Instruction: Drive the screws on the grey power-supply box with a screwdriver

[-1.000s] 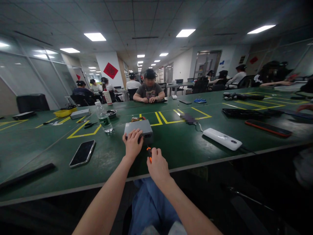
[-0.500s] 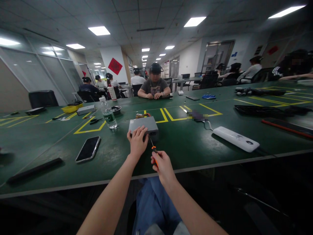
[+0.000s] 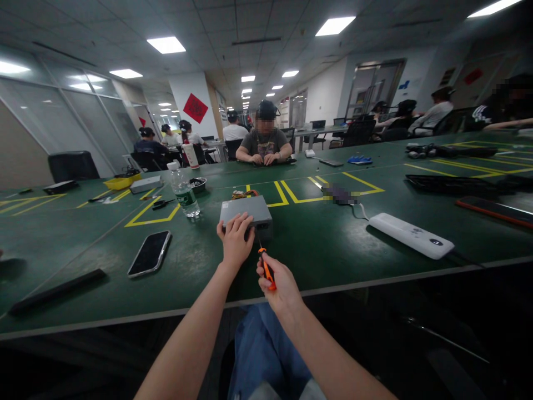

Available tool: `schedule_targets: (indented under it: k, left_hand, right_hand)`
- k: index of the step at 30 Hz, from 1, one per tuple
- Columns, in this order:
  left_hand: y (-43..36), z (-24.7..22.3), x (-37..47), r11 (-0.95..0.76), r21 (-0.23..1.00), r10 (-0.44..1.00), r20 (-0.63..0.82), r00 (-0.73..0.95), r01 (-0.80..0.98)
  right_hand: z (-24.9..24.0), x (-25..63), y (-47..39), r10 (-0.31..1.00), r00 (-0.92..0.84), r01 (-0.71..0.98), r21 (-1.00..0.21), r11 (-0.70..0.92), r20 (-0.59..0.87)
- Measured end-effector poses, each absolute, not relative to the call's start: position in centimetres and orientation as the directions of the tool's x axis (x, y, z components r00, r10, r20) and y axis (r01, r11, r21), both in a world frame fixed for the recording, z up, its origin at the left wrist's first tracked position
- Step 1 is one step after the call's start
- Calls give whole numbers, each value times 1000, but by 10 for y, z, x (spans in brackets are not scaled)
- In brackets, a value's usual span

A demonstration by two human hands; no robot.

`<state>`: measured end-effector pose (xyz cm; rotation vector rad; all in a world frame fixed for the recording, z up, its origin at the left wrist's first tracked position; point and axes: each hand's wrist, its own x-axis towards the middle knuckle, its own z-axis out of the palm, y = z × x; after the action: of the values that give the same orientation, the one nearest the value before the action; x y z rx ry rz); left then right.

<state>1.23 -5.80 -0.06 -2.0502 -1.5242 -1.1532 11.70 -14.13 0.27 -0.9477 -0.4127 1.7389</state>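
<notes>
A grey metal power supply unit (image 3: 246, 208) with a bundle of coloured cables (image 3: 245, 193) behind it lies flat on the green table. My left hand (image 3: 237, 239) grips its near left part, fingers over the top and thumb by the front side. In my right hand (image 3: 280, 278) is a screwdriver (image 3: 266, 268) with an orange and black handle, wrapped by the fingers. Its thin shaft points up and away, toward the near side of the unit below the socket. Whether the tip touches a screw there I cannot make out.
Left of the unit stand a water bottle (image 3: 185, 194) and a metal bowl (image 3: 199, 185). A phone (image 3: 150, 253) and a black bar (image 3: 58, 291) lie nearer. To the right is a white power bank-like device (image 3: 410, 234) with a cable. Another person (image 3: 266, 139) sits opposite.
The screwdriver has turned in my right hand, so more of its orange handle shows. My left hand stays on the power supply unit. The view has shifted slightly.
</notes>
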Motion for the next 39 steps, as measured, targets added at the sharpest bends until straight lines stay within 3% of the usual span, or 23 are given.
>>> schedule_targets:
  k: [5,15,26,33,39]
  left_hand:
    - [-57,-1,13,-381,187,623,776,102,905]
    - [-55,-2,10,-395,179,605,789,109,901]
    - [-47,-3,5,-407,162,611,780,136,899]
    - [-44,-3,5,-409,170,618,774,136,896]
    - [-39,-3,5,-415,171,616,775,138,894]
  right_hand:
    - [3,117,-143,906,-138,-674,-633,-382,-399]
    - [0,156,-150,946,-32,-728,-641,-243,-323]
    - [2,156,-140,945,-61,-672,-687,-276,-320]
    - [-1,153,-137,964,28,-568,-798,-201,-263]
    - [5,151,-147,973,227,-321,-946,44,-31]
